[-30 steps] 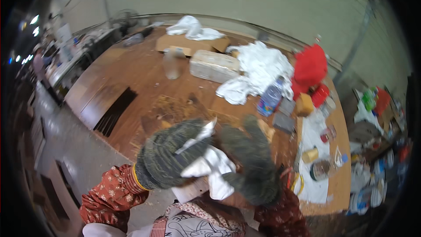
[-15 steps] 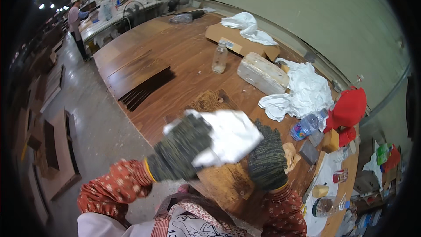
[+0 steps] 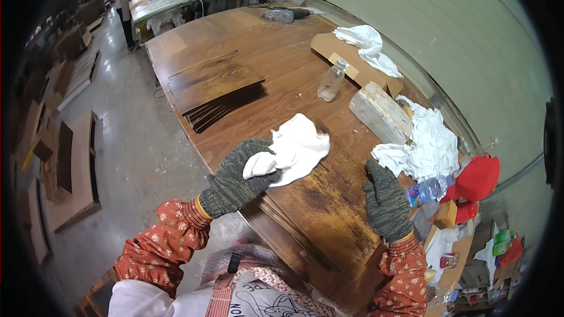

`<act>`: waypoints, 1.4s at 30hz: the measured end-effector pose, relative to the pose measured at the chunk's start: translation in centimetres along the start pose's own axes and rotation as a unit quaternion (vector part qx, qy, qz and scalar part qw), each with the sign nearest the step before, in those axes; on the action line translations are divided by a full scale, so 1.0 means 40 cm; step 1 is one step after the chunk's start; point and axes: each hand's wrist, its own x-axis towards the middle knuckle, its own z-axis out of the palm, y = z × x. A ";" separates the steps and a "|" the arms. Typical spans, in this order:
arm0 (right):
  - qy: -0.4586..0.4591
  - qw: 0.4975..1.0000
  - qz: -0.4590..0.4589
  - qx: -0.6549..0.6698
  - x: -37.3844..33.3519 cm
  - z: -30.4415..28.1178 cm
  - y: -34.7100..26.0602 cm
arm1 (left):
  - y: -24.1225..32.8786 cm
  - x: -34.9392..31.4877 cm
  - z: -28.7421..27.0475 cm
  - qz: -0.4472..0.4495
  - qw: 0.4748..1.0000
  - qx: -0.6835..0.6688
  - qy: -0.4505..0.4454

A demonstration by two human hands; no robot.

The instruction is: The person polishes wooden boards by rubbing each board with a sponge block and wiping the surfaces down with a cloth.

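My left hand [image 3: 235, 179], in a dark green knitted glove, is closed around a bunched white cloth [image 3: 298, 149]. The cloth spreads over the upper left part of a brown wooden board [image 3: 335, 199] with dark, mottled staining. More thin boards [image 3: 288, 226] show beneath it along its near left edge. At the board's right edge rests my right hand [image 3: 388, 202], in a matching glove, fingers stretched forward and holding nothing I can see. Its palm side is hidden.
A stack of brown boards [image 3: 217, 85] lies at the table's far left. Beyond my right hand are a clear bottle [image 3: 332, 81], a wrapped block [image 3: 382, 113], crumpled white cloths [image 3: 432, 141], a plastic bottle [image 3: 432, 191] and a red object [image 3: 477, 177]. A co-worker [image 3: 124, 6] stands far left.
My left hand and the cloth, blurred before, now lie against the board's upper left. My right hand has moved away from the cloth to the right edge, uncovering the board. The view has shifted.
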 end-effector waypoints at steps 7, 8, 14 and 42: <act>-0.131 0.977 -0.026 -0.169 0.097 -0.043 0.050 | -0.089 -0.012 -0.085 -0.276 0.913 -0.293 0.067; -0.167 0.957 -0.004 -0.235 0.119 -0.044 0.043 | -0.081 -0.025 -0.096 -0.264 0.833 -0.459 0.160; -0.061 0.992 -0.013 -0.113 0.230 0.102 -0.097 | -0.019 0.019 -0.173 -0.216 0.916 -0.333 -0.056; -0.028 0.996 0.040 -0.081 0.247 0.148 -0.126 | -0.134 -0.036 -0.112 0.287 0.927 -0.102 -0.220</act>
